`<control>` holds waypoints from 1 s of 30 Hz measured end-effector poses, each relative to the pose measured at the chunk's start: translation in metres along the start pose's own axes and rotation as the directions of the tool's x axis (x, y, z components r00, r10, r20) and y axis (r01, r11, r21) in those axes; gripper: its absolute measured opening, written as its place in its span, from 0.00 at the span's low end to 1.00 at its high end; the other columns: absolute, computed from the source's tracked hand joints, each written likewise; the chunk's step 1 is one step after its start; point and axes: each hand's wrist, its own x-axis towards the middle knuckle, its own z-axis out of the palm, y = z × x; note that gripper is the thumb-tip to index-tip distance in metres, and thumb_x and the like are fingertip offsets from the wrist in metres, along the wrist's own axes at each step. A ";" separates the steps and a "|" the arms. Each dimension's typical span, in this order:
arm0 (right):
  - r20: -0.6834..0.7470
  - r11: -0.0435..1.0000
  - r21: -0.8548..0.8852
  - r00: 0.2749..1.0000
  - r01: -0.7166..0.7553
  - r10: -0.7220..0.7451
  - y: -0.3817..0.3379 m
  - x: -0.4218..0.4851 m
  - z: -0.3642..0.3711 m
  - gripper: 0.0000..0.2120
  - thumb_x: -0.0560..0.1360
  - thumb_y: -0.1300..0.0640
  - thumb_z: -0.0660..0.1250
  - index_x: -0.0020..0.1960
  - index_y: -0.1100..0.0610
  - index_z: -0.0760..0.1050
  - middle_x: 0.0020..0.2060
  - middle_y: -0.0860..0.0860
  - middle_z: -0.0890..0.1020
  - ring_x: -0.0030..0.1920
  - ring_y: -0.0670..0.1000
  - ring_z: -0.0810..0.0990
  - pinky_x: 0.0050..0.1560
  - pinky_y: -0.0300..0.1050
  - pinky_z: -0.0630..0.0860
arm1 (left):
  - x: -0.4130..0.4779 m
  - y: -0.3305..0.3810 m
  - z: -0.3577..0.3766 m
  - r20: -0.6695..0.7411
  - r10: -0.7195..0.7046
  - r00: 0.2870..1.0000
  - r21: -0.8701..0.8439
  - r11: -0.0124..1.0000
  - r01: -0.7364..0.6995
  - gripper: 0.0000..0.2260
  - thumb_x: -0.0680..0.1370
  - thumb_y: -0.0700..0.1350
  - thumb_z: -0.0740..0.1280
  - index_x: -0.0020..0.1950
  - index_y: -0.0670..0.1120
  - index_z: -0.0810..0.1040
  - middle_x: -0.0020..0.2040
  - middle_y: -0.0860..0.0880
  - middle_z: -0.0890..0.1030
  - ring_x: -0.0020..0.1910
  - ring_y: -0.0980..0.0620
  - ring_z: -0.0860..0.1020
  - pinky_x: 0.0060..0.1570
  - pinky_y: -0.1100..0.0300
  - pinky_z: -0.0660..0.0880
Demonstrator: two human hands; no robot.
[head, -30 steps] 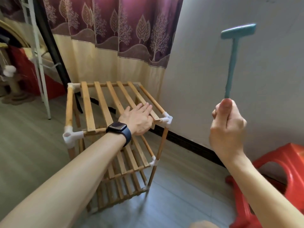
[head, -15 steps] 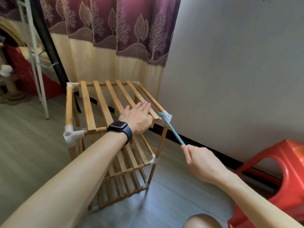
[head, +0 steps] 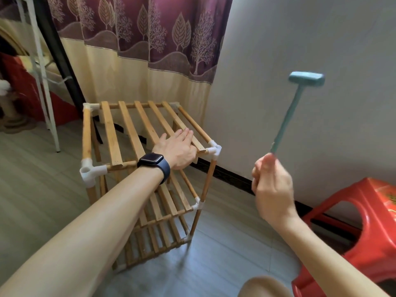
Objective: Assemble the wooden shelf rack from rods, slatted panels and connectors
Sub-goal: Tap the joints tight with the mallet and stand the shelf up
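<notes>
From the head camera, the wooden shelf rack stands on the floor below and ahead of both hands, three slatted tiers joined by rods and white connectors. The left hand lies flat, fingers together and extended, pressing on the top slatted panel at its near right side; it grips nothing. Just to the right of that hand sits the near right corner connector, capping the upright rod beneath it. The right hand is closed around the lower end of a teal plastic mallet, raised well above and to the right of that connector, its head blurred. The step in hand looks to be tapping the top corner joints home while the left hand steadies the frame. The next move calls for a downward strike landing squarely on the connector, clear of the left fingertips that rest just beside it. The near left connector shows an open socket on top.
</notes>
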 end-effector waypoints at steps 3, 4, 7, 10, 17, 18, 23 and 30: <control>0.295 0.905 -0.402 0.915 -0.143 0.276 0.004 -0.011 0.004 0.23 0.85 0.45 0.48 0.36 0.54 0.64 0.30 0.48 0.71 0.30 0.49 0.68 0.31 0.42 0.64 | -0.005 0.001 0.002 -0.004 0.006 1.000 0.007 1.000 -0.006 0.26 0.85 0.51 0.46 0.83 0.48 0.46 0.83 0.52 0.45 0.81 0.53 0.46 0.79 0.44 0.46; 0.259 0.908 -0.391 0.928 -0.154 0.269 0.008 -0.010 0.001 0.23 0.85 0.45 0.48 0.36 0.54 0.64 0.30 0.48 0.71 0.31 0.49 0.69 0.31 0.43 0.64 | -0.005 0.002 0.003 -0.002 0.014 1.000 0.005 1.000 -0.014 0.26 0.85 0.51 0.46 0.83 0.48 0.46 0.83 0.52 0.46 0.81 0.52 0.47 0.79 0.45 0.46; -0.002 0.995 -0.091 0.999 -0.047 0.047 0.001 -0.006 0.001 0.24 0.85 0.43 0.47 0.35 0.53 0.64 0.26 0.44 0.69 0.28 0.45 0.66 0.30 0.38 0.63 | -0.002 0.001 0.001 -0.021 0.002 1.000 0.004 1.000 -0.002 0.27 0.85 0.52 0.46 0.83 0.48 0.46 0.83 0.52 0.46 0.81 0.53 0.47 0.79 0.45 0.47; 0.256 0.906 -0.403 0.935 -0.127 0.245 -0.001 -0.004 0.007 0.24 0.85 0.43 0.47 0.35 0.52 0.65 0.29 0.45 0.71 0.30 0.45 0.69 0.33 0.41 0.65 | -0.003 0.001 0.001 -0.005 0.000 1.000 0.000 1.000 0.000 0.27 0.85 0.52 0.46 0.83 0.48 0.47 0.83 0.52 0.46 0.81 0.53 0.47 0.79 0.45 0.47; -0.021 0.989 -0.147 0.999 0.031 -0.034 -0.015 0.016 0.006 0.23 0.85 0.46 0.47 0.37 0.54 0.66 0.28 0.47 0.70 0.27 0.43 0.68 0.29 0.35 0.64 | 0.000 0.001 0.001 0.003 -0.002 1.000 -0.011 1.000 0.002 0.27 0.84 0.51 0.46 0.83 0.48 0.47 0.83 0.53 0.46 0.81 0.53 0.47 0.79 0.45 0.46; 0.095 0.961 -0.269 0.991 -0.062 0.091 -0.010 0.018 0.011 0.23 0.86 0.46 0.46 0.36 0.53 0.66 0.29 0.47 0.71 0.29 0.43 0.69 0.32 0.38 0.65 | -0.002 0.002 0.001 -0.001 -0.006 1.000 -0.004 1.000 0.006 0.27 0.84 0.51 0.46 0.83 0.48 0.47 0.83 0.53 0.46 0.81 0.53 0.47 0.79 0.45 0.46; 0.105 0.957 -0.191 0.964 -0.220 0.242 0.010 0.020 0.007 0.25 0.83 0.41 0.48 0.32 0.51 0.65 0.26 0.44 0.69 0.32 0.51 0.67 0.37 0.48 0.65 | -0.006 0.003 0.002 -0.004 0.017 1.000 -0.010 1.000 -0.018 0.27 0.84 0.51 0.46 0.83 0.48 0.48 0.83 0.53 0.47 0.81 0.53 0.48 0.79 0.45 0.47; 0.279 0.883 -0.376 0.875 -0.280 0.396 0.010 0.018 0.011 0.23 0.85 0.45 0.48 0.36 0.54 0.65 0.29 0.48 0.68 0.31 0.50 0.65 0.36 0.46 0.63 | 0.004 0.018 -0.003 -0.007 -0.317 0.948 -0.188 0.932 0.310 0.40 0.80 0.70 0.47 0.81 0.43 0.57 0.82 0.36 0.49 0.81 0.38 0.49 0.78 0.46 0.49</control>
